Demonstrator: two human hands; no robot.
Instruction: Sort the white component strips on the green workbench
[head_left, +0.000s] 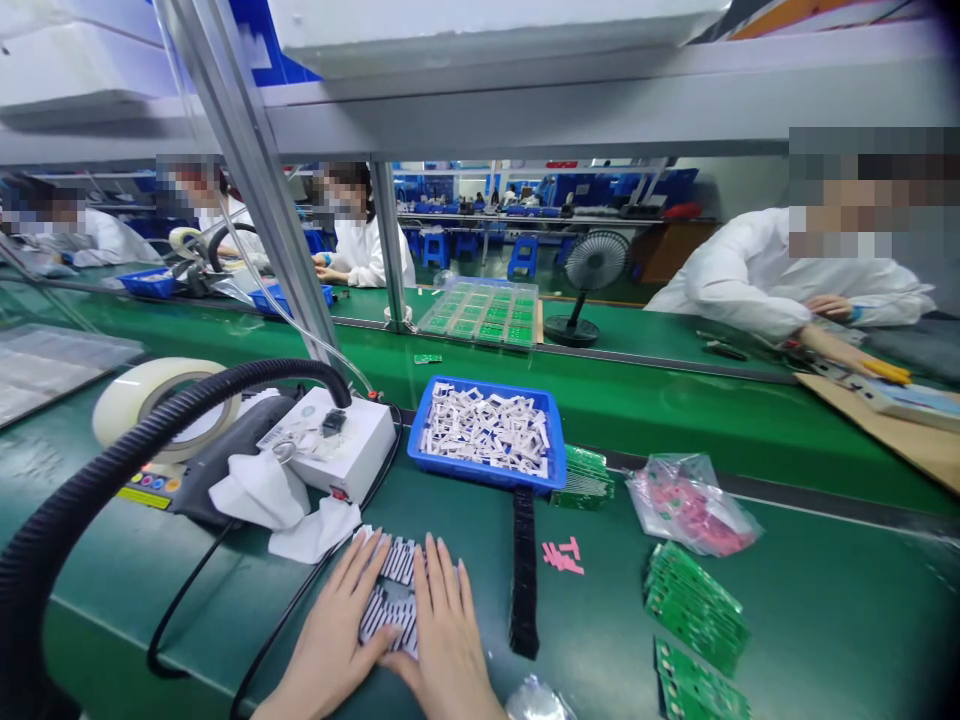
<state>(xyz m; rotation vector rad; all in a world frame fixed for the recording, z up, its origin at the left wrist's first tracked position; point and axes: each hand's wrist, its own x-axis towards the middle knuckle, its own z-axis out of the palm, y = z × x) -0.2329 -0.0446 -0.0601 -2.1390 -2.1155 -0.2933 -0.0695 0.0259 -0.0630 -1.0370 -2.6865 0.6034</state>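
Note:
Several small white-grey pieces with dark gaps between them (400, 563) lie side by side on the green bench, in two rows. My left hand (339, 622) rests along their left side, fingers stretched out and partly over them. Against the right side lies my right hand (448, 625), its fingers also straight. Both thumbs reach in at the near edge, close together. Parts of the rows are hidden under my hands. Behind them stands a blue tray (484, 474) full of white plastic pieces. Crumpled white cloths (315, 530) lie just beyond my left hand.
A black strip (523, 580) and pink pieces (564, 556) lie to the right, near stacked green circuit boards (694, 605) and a bag of pink parts (694, 505). A black hose (150, 440), tape roll (124, 410) and white box (360, 445) stand left. Co-workers sit across the bench.

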